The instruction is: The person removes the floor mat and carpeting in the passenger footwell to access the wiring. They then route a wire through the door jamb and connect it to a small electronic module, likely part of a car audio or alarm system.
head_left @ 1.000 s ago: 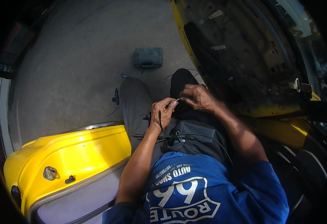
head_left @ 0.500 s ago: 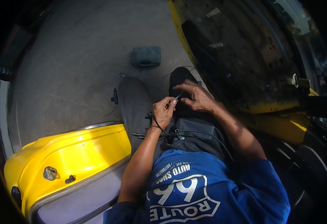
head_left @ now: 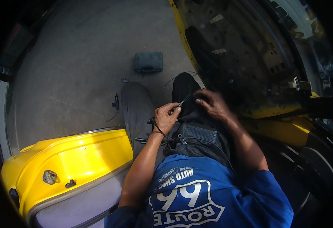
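My left hand [head_left: 166, 116] is closed in a pinch over my lap. From its fingertips a thin wire [head_left: 187, 97], dark green, curves up and to the right. A black cable [head_left: 159, 130] hangs from the same hand along the wrist, down to the lap; whether it joins the wire is hidden by the fingers. My right hand [head_left: 215, 107] is raised just right of the wire, over my right leg, apart from it. Its fingers are bent and spread, slightly blurred, with nothing visible between them.
A dark green carry case [head_left: 148, 62] lies on the floor ahead. Left of my legs lie a small black part with a lead [head_left: 115, 102] and a clip-like piece [head_left: 124, 80]. A yellow car panel [head_left: 79, 150] is at left; an open car door [head_left: 246, 60] stands at right.
My right hand has drawn away to the right from my left hand's fingertips. The green wire now shows between the hands. My left hand has barely moved.
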Demonstrator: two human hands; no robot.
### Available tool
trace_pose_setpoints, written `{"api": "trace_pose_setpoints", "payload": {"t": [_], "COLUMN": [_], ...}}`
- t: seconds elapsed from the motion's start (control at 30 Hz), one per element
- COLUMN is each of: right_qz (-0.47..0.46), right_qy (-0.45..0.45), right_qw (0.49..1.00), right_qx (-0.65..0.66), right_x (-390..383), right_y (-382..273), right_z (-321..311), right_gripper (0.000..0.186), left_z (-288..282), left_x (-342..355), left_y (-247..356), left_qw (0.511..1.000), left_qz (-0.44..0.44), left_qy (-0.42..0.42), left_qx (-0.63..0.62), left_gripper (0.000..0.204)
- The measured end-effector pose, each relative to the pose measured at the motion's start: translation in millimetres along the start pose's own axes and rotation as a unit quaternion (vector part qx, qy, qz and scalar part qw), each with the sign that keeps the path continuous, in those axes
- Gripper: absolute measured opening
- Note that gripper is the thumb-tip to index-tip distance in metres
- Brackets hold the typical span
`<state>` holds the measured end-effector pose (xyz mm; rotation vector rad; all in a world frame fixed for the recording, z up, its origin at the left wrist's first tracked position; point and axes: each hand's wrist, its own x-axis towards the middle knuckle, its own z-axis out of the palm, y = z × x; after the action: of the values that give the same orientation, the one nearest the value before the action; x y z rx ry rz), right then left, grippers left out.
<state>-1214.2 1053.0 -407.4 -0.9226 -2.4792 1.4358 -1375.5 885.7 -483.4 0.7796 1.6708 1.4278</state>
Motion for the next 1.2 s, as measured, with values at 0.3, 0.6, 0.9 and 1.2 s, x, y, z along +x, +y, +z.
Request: {"api": "trace_pose_setpoints", "payload": {"t": [0.3, 0.6, 0.9, 1.2], "right_qz": [0.028, -0.04, -0.018, 0.001], "right_qy": [-0.051, -0.027, -0.058, -0.04], "right_qw": [0.998, 0.997, 0.998, 0.998], "right_qx": [0.009, -0.056, -0.02, -0.05], "right_x": [0.8, 0.3, -1.5, -6.9], "right_y": [0.2, 4.8, -4.8, 2.0], "right_z": [-3.0, 0.5, -2.5, -6.3], "right_gripper": [0.031, 0.026, 0.032, 0.039], "left_z": [1.1, 2.0, 1.7, 0.5], "left_x": [8.1, 5.6, 5.5, 6.4], "left_y": [-9.1, -12.8, -14.3, -15.6], "left_qw": [0.995, 0.998, 0.999, 1.0], "left_qz": [0.034, 0.026, 0.017, 0.013], "left_qy": [0.037, 0.019, 0.008, 0.007], "left_qx": [0.087, 0.052, 0.049, 0.026], "left_gripper": [0.024, 0.023, 0.022, 0.024]}}
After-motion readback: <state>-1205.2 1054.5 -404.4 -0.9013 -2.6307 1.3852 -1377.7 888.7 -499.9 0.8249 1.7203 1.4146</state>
